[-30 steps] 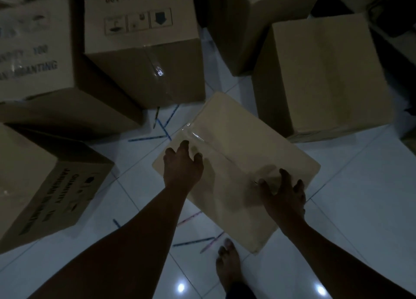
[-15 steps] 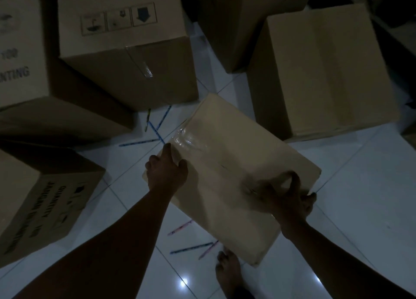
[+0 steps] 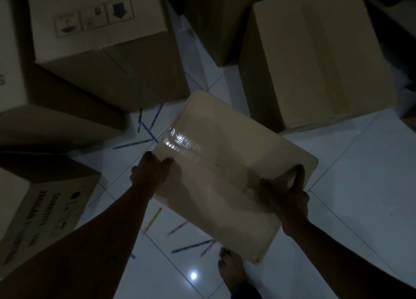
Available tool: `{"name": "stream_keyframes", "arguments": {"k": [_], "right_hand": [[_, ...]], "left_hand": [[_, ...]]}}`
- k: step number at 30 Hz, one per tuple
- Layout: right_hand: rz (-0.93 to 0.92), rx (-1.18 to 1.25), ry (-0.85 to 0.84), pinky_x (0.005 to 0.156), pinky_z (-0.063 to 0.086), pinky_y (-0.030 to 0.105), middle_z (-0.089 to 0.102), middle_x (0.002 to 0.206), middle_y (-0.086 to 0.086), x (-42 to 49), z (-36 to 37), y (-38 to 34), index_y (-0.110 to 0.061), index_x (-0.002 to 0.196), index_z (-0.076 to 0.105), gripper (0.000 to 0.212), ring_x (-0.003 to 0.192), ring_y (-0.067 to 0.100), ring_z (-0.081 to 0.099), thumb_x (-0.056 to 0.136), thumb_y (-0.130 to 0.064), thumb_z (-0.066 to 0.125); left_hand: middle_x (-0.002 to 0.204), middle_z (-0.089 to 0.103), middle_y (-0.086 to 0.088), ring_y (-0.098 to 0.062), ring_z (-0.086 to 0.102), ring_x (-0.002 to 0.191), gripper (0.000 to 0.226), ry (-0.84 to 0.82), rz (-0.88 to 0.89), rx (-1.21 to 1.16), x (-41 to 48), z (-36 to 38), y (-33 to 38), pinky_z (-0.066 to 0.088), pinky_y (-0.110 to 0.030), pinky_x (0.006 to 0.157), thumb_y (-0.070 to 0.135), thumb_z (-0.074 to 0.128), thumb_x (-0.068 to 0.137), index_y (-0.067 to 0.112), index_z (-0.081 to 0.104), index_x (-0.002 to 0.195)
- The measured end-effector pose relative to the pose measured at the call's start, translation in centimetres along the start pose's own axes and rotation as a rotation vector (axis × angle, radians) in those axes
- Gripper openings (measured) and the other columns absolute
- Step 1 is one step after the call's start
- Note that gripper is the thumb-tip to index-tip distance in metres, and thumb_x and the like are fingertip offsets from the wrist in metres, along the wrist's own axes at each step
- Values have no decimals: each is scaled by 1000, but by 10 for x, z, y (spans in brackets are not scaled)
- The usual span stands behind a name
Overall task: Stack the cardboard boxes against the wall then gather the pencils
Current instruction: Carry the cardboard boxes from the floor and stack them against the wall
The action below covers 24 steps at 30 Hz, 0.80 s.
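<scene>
A plain taped cardboard box (image 3: 227,154) is held tilted above the white tiled floor. My left hand (image 3: 150,175) grips its left edge near the shiny tape. My right hand (image 3: 286,195) grips its right near corner, thumb on top. Several pencils lie on the floor: blue ones (image 3: 147,130) beyond the box near the printed boxes, a yellow one (image 3: 152,220), a pink one (image 3: 177,228) and a blue one (image 3: 192,246) below the held box.
A printed box (image 3: 99,33) stands at the back left, another (image 3: 33,211) at the near left, a large plain box (image 3: 315,55) at the back right. A further box (image 3: 216,22) sits behind. My bare foot (image 3: 229,267) is under the held box.
Both hands have shifted from the box's top to its edges and lifted it off the floor, tilting it. More pencils show beneath it.
</scene>
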State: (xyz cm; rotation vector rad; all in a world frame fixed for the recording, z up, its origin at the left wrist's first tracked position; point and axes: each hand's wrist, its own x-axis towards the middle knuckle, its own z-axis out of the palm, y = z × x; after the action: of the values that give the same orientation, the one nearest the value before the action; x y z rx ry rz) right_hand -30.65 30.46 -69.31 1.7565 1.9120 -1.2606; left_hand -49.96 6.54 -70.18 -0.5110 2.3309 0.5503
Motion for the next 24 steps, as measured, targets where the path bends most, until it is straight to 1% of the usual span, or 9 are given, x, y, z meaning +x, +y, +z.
{"name": "stream_keyframes", "arguments": {"k": [2,4,6,8,12,16,19,21,24], "right_hand": [[-16,-14,2,86,43,49,29,148,20,0,-4,-1,-52,153,-4,110,123,46,44,78,-50,77],[-36,-30,8,91,46,54,29,148,21,-2,-10,-2,-52,152,-3,110,122,48,45,77,-52,77],[-49,-54,19,92,47,58,29,147,22,-6,-16,-4,-53,152,-2,109,120,49,46,77,-53,77],[-62,-62,31,91,48,58,30,145,23,-13,-27,-5,-53,152,-1,109,118,50,48,76,-54,77],[-122,-63,40,93,48,57,31,146,24,-31,-52,-8,-47,155,0,109,118,49,48,78,-52,77],[-200,-54,44,96,46,56,34,143,26,-55,-81,-12,-41,156,3,109,121,48,46,77,-52,77],[-284,-19,46,99,46,57,37,142,25,-82,-117,-13,-41,156,4,112,122,47,47,73,-59,77],[-326,-1,33,104,43,55,36,143,24,-96,-140,-14,-41,156,3,113,124,45,46,72,-63,75],[-381,13,49,106,41,50,35,144,24,-130,-187,-13,-39,157,3,108,125,43,45,77,-58,74]], "left_hand": [[132,55,-16,-40,49,119,68,-12,22,-15,-3,0,-4,41,-52,102,55,63,83,12,48,133],[131,56,-16,-40,51,117,74,-18,31,-44,-12,-2,-5,42,-53,101,61,59,77,12,49,131],[130,57,-16,-40,52,116,67,-10,39,-43,-21,-5,-6,43,-52,101,58,59,82,11,51,129],[129,57,-17,-40,53,115,58,-11,58,-49,-36,-11,-5,42,-52,102,51,59,88,10,51,128],[128,58,-16,-40,53,115,59,-5,79,-114,-73,-31,-5,43,-52,101,53,58,88,12,53,129],[116,62,-17,-39,58,106,70,29,95,-161,-125,-50,-6,47,-49,97,61,53,73,9,58,120],[107,66,-16,-37,62,97,79,53,121,-250,-174,-64,-9,50,-50,92,68,50,58,8,62,108],[104,65,-14,-35,62,95,76,34,135,-274,-205,-72,-9,51,-51,91,67,52,58,9,61,107],[102,65,-13,-35,60,96,70,61,178,-294,-268,-87,-4,49,-49,92,62,49,64,9,61,108]]}}
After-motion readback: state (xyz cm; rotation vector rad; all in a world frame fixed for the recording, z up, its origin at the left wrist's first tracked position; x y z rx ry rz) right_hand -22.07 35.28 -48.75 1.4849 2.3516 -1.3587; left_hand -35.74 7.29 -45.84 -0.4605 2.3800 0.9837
